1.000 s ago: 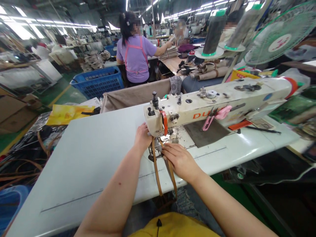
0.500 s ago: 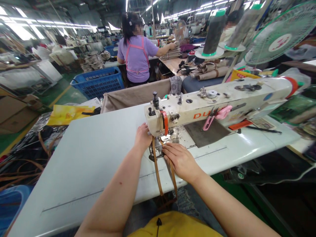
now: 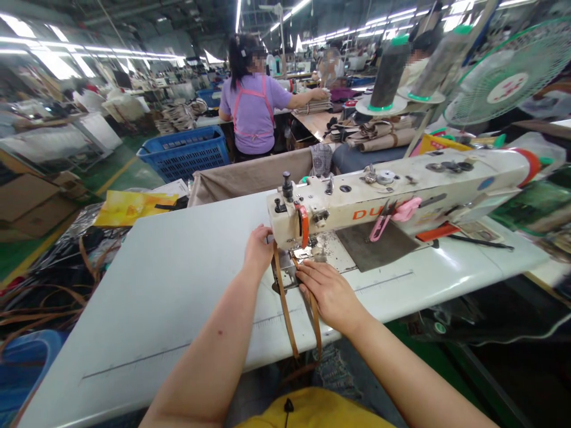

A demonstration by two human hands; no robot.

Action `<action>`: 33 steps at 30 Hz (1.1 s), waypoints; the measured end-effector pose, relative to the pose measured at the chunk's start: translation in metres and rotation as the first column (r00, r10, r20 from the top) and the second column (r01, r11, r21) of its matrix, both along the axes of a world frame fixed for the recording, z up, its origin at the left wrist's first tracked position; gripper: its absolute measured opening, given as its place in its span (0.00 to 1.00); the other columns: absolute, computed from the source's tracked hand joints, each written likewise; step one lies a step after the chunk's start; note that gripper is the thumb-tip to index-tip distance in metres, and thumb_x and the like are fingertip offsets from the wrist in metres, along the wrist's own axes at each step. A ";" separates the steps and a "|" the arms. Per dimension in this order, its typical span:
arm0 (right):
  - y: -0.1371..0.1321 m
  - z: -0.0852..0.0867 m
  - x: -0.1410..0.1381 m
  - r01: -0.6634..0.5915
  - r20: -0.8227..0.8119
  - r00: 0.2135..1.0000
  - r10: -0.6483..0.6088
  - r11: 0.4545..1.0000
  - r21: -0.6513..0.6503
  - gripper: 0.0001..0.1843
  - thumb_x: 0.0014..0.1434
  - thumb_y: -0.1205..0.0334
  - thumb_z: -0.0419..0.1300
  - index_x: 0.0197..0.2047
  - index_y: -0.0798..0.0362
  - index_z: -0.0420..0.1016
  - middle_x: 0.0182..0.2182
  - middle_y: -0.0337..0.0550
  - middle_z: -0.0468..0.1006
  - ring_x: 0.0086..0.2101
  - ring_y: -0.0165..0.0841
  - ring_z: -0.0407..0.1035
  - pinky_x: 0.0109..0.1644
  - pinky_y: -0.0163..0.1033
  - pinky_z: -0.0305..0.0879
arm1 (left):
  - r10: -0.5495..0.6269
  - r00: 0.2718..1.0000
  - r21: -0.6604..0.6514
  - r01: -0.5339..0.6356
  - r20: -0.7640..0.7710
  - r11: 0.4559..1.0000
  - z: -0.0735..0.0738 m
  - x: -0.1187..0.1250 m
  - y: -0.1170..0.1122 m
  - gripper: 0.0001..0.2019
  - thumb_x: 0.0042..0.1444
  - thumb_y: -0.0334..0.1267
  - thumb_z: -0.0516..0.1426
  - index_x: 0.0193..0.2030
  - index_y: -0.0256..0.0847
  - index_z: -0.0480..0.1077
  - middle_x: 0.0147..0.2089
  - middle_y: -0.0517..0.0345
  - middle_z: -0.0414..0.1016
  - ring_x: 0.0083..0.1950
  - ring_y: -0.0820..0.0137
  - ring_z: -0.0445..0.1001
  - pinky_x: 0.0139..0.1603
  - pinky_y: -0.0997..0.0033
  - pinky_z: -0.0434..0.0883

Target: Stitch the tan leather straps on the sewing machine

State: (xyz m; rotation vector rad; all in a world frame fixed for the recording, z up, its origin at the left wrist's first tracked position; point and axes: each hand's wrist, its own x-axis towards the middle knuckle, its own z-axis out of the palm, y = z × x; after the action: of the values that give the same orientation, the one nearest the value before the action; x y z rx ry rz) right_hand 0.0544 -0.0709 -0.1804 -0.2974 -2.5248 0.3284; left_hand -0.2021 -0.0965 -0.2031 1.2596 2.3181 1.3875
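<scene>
A narrow brown strap point(image 3: 284, 315) loops over the front edge of the table, both of its runs leading up to the sewing machine point(image 3: 397, 190). Beside the machine's head, my left hand point(image 3: 259, 252) has its fingers closed at the far end of the left run; the fingertips are partly hidden. My right hand point(image 3: 328, 294) lies just in front of the presser foot point(image 3: 303, 252), its fingers together over the right run and the thumb underneath. That run passes under my fingers toward the needle area, where the machine head hides part of it.
Pink-handled snips point(image 3: 381, 226) rest against the machine arm. Thread cones point(image 3: 388, 74) and a fan point(image 3: 508, 89) stand behind it. A blue crate point(image 3: 185, 154) and a person in a purple shirt point(image 3: 254, 113) are beyond the table point(image 3: 178, 285). More brown straps point(image 3: 40, 309) lie at left.
The whole view has shifted slightly, so the scene sits a little lower and further right. Both hands keep nearly the same places at the machine. The co-worker's arm still reaches to the stack.
</scene>
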 end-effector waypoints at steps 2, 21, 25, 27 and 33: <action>-0.001 0.001 0.000 0.005 0.004 1.000 -0.005 1.000 -0.002 0.17 0.75 0.62 0.55 0.61 0.54 0.79 0.59 0.50 0.81 0.62 0.44 0.73 0.67 0.55 0.72 | 0.043 0.999 0.021 -0.043 0.022 0.999 0.002 0.001 -0.002 0.11 0.53 0.29 0.62 0.42 0.45 0.81 0.53 0.53 0.85 0.65 0.55 0.76 0.70 0.50 0.68; -0.001 0.000 -0.001 0.017 -0.042 0.999 -0.013 0.996 0.088 0.16 0.73 0.64 0.57 0.59 0.54 0.81 0.56 0.51 0.83 0.58 0.45 0.76 0.62 0.55 0.76 | 0.146 0.978 0.258 -0.181 0.151 0.949 0.044 0.017 -0.061 0.07 0.60 0.44 0.64 0.40 0.45 0.78 0.52 0.51 0.79 0.63 0.57 0.75 0.70 0.49 0.69; -0.002 0.000 -0.001 0.018 -0.041 0.999 -0.015 0.996 0.085 0.15 0.73 0.64 0.57 0.58 0.53 0.81 0.56 0.51 0.83 0.58 0.45 0.76 0.61 0.54 0.76 | 0.091 0.976 0.258 -0.141 0.198 0.956 0.039 0.033 -0.088 0.12 0.60 0.47 0.65 0.46 0.44 0.76 0.54 0.51 0.77 0.55 0.60 0.77 0.62 0.53 0.76; -0.002 0.000 -0.001 0.016 -0.047 0.999 -0.012 0.996 0.086 0.15 0.73 0.64 0.57 0.58 0.53 0.81 0.55 0.50 0.84 0.57 0.45 0.76 0.61 0.54 0.76 | 0.064 0.981 0.250 -0.110 0.184 0.962 0.036 0.041 -0.101 0.14 0.59 0.46 0.66 0.49 0.44 0.74 0.55 0.50 0.76 0.57 0.60 0.76 0.62 0.52 0.76; -0.002 0.001 -0.002 0.010 -0.074 0.997 -0.004 0.997 0.074 0.14 0.73 0.65 0.58 0.56 0.52 0.82 0.54 0.49 0.85 0.57 0.44 0.77 0.62 0.55 0.74 | -0.083 0.993 0.151 0.070 0.079 0.986 0.026 0.063 -0.132 0.36 0.55 0.44 0.70 0.68 0.48 0.62 0.71 0.42 0.65 0.70 0.51 0.69 0.57 0.53 0.77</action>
State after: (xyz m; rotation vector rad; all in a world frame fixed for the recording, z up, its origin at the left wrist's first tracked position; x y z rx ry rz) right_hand 0.0526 -0.0734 -0.1793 -0.2603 -2.4566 0.2372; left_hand -0.1387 -0.2282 -0.1770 1.2874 2.1219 1.5795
